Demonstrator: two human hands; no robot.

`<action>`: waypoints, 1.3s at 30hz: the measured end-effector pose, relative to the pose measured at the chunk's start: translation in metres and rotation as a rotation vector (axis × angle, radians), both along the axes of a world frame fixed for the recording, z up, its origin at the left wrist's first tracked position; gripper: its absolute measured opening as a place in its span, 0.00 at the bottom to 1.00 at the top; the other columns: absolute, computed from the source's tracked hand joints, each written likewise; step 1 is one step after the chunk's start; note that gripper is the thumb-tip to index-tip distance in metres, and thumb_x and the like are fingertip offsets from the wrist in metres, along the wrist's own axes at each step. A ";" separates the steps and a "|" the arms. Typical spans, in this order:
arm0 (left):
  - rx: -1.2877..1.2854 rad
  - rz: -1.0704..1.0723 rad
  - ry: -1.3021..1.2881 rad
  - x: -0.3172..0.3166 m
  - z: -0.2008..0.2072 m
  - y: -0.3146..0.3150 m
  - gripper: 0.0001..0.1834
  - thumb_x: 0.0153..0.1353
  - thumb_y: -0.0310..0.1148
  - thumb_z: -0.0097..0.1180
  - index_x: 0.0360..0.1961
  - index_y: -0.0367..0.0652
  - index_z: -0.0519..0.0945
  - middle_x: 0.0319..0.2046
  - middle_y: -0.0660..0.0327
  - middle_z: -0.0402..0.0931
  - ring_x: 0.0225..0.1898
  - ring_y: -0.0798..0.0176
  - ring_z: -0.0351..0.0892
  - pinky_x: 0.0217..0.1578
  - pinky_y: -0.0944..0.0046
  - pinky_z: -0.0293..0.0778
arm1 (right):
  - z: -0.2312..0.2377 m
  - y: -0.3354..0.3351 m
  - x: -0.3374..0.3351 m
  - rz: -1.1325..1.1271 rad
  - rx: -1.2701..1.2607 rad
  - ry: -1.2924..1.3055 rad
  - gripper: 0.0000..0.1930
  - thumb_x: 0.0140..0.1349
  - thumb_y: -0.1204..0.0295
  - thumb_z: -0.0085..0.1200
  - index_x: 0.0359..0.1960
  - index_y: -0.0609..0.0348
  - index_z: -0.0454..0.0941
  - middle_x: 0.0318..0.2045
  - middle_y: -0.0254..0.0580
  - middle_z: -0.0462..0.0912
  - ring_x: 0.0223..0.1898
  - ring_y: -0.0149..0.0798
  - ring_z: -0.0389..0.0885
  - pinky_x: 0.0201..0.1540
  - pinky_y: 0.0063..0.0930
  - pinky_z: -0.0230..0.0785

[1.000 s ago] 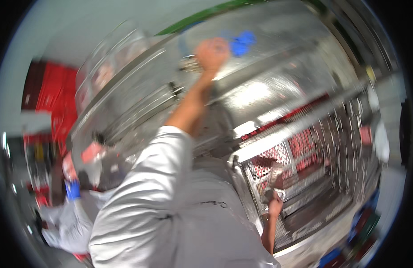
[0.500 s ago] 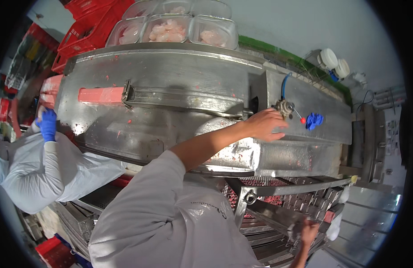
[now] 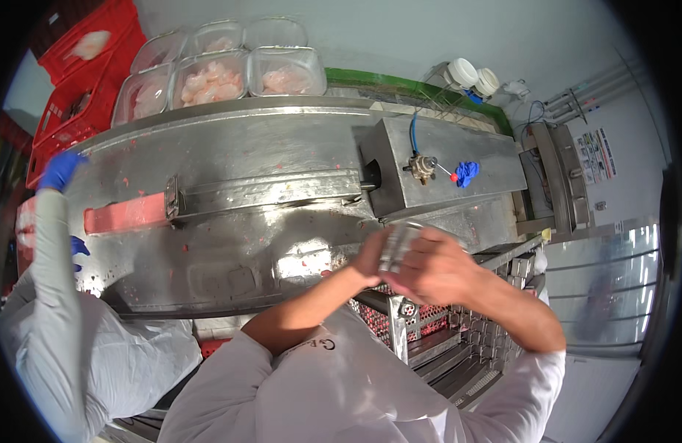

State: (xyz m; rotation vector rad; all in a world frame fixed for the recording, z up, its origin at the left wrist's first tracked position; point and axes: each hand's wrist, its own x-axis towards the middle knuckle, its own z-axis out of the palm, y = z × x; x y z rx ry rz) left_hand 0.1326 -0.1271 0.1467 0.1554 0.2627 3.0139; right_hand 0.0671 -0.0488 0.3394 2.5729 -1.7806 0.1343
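Over the near edge of the steel table, my left hand and my right hand are closed round a shiny metal piece. The grip and blur hide most of its shape. Beyond them lies a long steel trough, its right end meeting a rod from a steel box. At the trough's left end, a pink meat block in clear film rests on the table. On the box sit a valve with a red-knobbed lever and a crumpled blue glove.
A co-worker's blue-gloved hand is at the left. Clear tubs and red crates line the back left. Below my hands stands a metal rack with steel moulds. White buckets are at the back right.
My left hand has left the valve and come nearer to me. My right hand has risen from the rack, and both now hold the metal piece. The view has shifted right.
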 end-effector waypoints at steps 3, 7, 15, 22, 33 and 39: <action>0.199 0.018 0.019 0.006 -0.054 -0.030 0.20 0.76 0.44 0.41 0.50 0.40 0.79 0.45 0.57 0.81 0.47 0.59 0.84 0.50 0.57 0.80 | -0.073 -0.038 0.009 0.150 0.140 -0.035 0.16 0.62 0.59 0.59 0.20 0.53 0.82 0.23 0.37 0.82 0.31 0.41 0.81 0.47 0.36 0.67; 0.109 0.255 -0.386 0.025 -0.120 -0.047 0.22 0.74 0.47 0.44 0.45 0.39 0.80 0.41 0.55 0.82 0.43 0.55 0.84 0.47 0.55 0.79 | -0.116 -0.079 0.023 0.241 0.296 -0.089 0.19 0.66 0.58 0.53 0.21 0.54 0.83 0.24 0.39 0.84 0.34 0.44 0.82 0.51 0.38 0.67; -0.141 0.625 -1.019 0.051 -0.208 0.001 0.28 0.69 0.55 0.48 0.36 0.37 0.83 0.33 0.51 0.82 0.37 0.48 0.83 0.41 0.52 0.78 | -0.176 -0.082 0.051 0.327 0.493 0.026 0.11 0.56 0.61 0.56 0.22 0.48 0.86 0.25 0.39 0.86 0.38 0.41 0.84 0.49 0.35 0.69; -1.299 0.416 -1.432 0.126 -0.207 -0.073 0.34 0.65 0.61 0.53 0.28 0.35 0.85 0.26 0.47 0.83 0.31 0.42 0.83 0.36 0.49 0.77 | -0.263 -0.069 0.042 0.374 0.299 -0.077 0.11 0.59 0.61 0.55 0.23 0.48 0.84 0.18 0.36 0.82 0.26 0.39 0.81 0.44 0.34 0.70; -2.686 1.103 -1.365 0.158 -0.169 -0.246 0.20 0.70 0.43 0.55 0.54 0.40 0.78 0.43 0.47 0.81 0.39 0.36 0.83 0.42 0.44 0.78 | -0.368 -0.169 0.026 0.015 0.368 -0.584 0.19 0.64 0.54 0.57 0.46 0.56 0.82 0.54 0.53 0.80 0.57 0.51 0.77 0.63 0.56 0.62; -2.381 0.063 -1.966 0.179 -0.195 -0.330 0.22 0.72 0.44 0.52 0.57 0.38 0.77 0.43 0.47 0.82 0.44 0.39 0.83 0.46 0.46 0.78 | -0.381 -0.219 -0.061 -0.404 0.086 -0.170 0.54 0.42 0.51 0.75 0.69 0.61 0.58 0.58 0.55 0.72 0.62 0.55 0.69 0.68 0.57 0.53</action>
